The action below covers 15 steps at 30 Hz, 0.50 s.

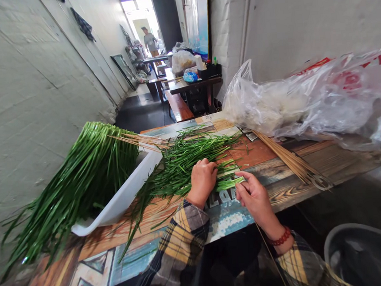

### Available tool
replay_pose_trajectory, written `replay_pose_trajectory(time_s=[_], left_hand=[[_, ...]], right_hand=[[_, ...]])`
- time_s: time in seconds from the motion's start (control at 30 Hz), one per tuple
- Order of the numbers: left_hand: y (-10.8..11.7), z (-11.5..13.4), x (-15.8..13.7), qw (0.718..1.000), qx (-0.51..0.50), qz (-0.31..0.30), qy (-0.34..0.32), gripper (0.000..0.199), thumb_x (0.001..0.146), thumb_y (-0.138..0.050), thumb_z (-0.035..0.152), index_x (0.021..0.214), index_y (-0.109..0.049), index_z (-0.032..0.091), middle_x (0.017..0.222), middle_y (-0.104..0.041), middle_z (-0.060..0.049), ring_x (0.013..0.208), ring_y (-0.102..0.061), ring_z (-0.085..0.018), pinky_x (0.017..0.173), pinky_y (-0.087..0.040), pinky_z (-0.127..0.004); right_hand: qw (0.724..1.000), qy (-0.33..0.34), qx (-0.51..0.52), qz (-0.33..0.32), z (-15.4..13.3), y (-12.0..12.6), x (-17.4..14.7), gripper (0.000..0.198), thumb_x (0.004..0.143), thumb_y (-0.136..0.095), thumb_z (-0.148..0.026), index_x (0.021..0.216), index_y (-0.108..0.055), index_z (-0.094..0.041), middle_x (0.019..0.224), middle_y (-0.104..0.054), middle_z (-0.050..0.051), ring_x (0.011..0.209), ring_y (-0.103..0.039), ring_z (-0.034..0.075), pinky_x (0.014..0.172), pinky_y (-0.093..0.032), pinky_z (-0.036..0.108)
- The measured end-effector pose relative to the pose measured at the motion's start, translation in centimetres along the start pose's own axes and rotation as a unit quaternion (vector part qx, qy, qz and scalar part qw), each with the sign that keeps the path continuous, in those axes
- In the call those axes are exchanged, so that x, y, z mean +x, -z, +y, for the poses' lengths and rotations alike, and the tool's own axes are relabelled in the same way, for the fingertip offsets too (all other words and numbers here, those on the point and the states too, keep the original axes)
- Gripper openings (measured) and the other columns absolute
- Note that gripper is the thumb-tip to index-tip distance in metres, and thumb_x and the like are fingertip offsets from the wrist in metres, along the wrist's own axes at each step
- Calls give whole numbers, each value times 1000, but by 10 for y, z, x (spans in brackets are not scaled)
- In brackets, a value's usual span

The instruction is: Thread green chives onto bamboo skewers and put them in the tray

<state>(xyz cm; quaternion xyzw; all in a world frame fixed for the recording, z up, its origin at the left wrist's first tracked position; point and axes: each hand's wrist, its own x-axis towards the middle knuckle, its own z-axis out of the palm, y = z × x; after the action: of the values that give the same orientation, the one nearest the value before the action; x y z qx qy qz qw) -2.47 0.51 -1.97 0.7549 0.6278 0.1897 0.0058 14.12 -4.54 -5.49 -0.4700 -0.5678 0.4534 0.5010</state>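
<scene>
Long green garlic chives (192, 160) lie in a loose pile across the patterned table. My left hand (203, 180) rests on the pile, fingers curled down over the chives and partly hidden. To its right, my right hand (253, 197) is closed, with thumb and index finger at the pale stem ends. A thin stick like a bamboo skewer (270, 254) slants down from under that hand; its upper end is hidden. On the left, a thick stack of chives (102, 168) fills a white tray (122, 200), leaves hanging over the side. Several bamboo skewers (140, 140) lie across the stack and tray rim.
A bundle of bamboo skewers (281, 157) lies on the table's right, beside clear plastic bags (307, 101). A grey bin (353, 253) stands below at right. Farther back are another table (185, 86), a bench (178, 105) and a person (150, 42) near the doorway.
</scene>
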Motion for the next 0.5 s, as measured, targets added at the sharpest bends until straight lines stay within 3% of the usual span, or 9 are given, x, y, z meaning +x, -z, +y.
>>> replay_pose_trajectory(time_s=[0.2, 0.37, 0.5], left_hand=[[-1, 1, 0, 992, -104, 69, -20, 10, 77, -55, 10, 77, -62, 17, 87, -59, -5, 84, -53, -18, 76, -42, -30], [-3, 3, 0, 970, -239, 39, -12, 18, 71, -51, 4, 81, -61, 16, 76, -60, -1, 69, -53, -13, 66, -43, -24], [-1, 5, -2, 956, -294, 18, -12, 24, 78, -52, 11, 97, -66, 17, 88, -68, -3, 74, -59, -13, 69, -45, -24]], right_hand=[[1000, -4, 3, 3, -1, 0, 0, 32, 90, -51, -35, 117, -50, -19, 53, -54, -7, 39, -43, 8, 43, -36, 20], [1000, -15, 18, 3, -1, 0, 1, 35, 89, -51, -37, 118, -53, -17, 53, -53, -6, 39, -42, 8, 42, -35, 20], [999, -23, 34, 3, -1, 1, 1, 36, 88, -52, -39, 117, -55, -16, 53, -52, -5, 39, -42, 8, 40, -34, 20]])
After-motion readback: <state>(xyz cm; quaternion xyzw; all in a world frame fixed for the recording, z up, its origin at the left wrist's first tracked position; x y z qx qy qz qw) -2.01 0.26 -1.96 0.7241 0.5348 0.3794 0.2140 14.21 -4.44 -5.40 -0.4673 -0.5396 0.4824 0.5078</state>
